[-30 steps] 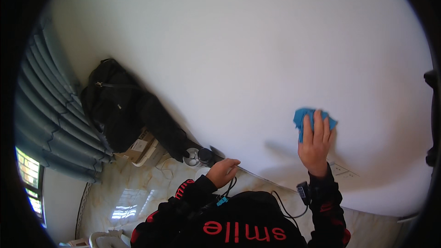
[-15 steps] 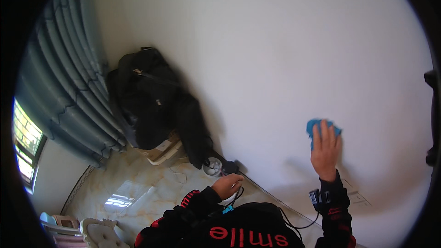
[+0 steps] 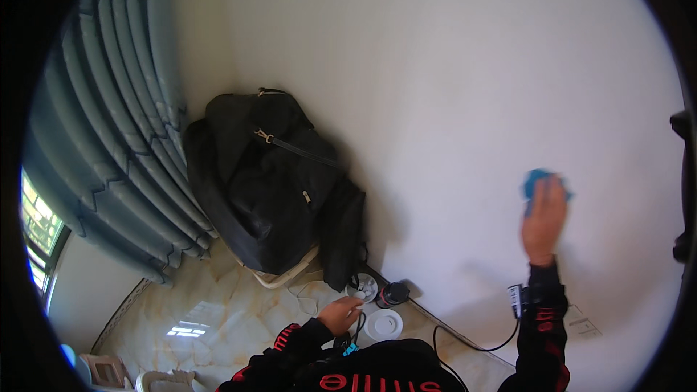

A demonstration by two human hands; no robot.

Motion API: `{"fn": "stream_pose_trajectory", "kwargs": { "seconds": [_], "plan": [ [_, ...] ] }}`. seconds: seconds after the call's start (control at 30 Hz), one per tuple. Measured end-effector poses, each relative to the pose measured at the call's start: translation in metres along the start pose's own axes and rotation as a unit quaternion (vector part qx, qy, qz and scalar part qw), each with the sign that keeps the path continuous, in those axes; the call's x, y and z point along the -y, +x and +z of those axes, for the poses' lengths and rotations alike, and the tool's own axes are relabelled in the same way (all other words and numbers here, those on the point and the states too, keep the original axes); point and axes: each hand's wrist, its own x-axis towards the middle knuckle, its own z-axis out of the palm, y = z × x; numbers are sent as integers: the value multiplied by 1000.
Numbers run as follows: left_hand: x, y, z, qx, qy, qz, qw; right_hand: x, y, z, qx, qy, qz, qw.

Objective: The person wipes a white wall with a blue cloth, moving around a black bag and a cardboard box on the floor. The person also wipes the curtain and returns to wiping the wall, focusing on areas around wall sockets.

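Note:
My right hand [image 3: 546, 223] is pressed flat against a blue cloth [image 3: 538, 181] on the white wall [image 3: 450, 116]. Its fingers lie over the cloth and are slightly blurred. Low in front of my body, my left hand [image 3: 340, 316] hovers with its fingers loosely curled together, and nothing shows in it. Close to that hand on the floor are a white round tub [image 3: 369, 287] with pale pieces in it, a white ring-shaped disc [image 3: 383, 325] and a dark jar [image 3: 393, 294].
A large black bag [image 3: 254, 181] leans in the corner above a beige bin [image 3: 270, 281]. Blue-grey curtains [image 3: 109, 131] hang at the left beside a window [image 3: 40, 225]. A pale plate [image 3: 583, 324] sits low on the wall. Pale furniture [image 3: 167, 380] stands at the lower left.
My right hand and the cloth have slid right and slightly up along the wall. The view has shifted, so the bag and floor items appear farther right, and the white disc now shows fully.

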Motion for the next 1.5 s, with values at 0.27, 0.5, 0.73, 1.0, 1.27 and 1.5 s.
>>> {"fn": "stream_pose_trajectory", "kwargs": {
  "seconds": [0.27, 0.5, 0.73, 1.0, 1.27, 1.5],
  "plan": [
    [15, -3, -19, -8, -6, 0, 1000, -56, 82, -33, -123, -25, 101, 987],
    [-18, 56, -17, 8, -55, 38, 998, 18, 83, 28, -77, 145, -13, 986],
    [-115, 136, -30, -25, -433, -85, 897, 153, 1, 16, 67, 506, 120, 851],
    [-160, 196, -72, 14, -616, -33, 787, 173, 31, -20, 85, 535, 145, 828],
    [-106, 332, -265, -393, -264, 325, 819, 158, -5, -35, 87, 421, 369, 824],
    [-149, 401, -276, -520, 36, 359, 774, 190, -127, -48, 280, 259, 521, 763]
  ]
}}
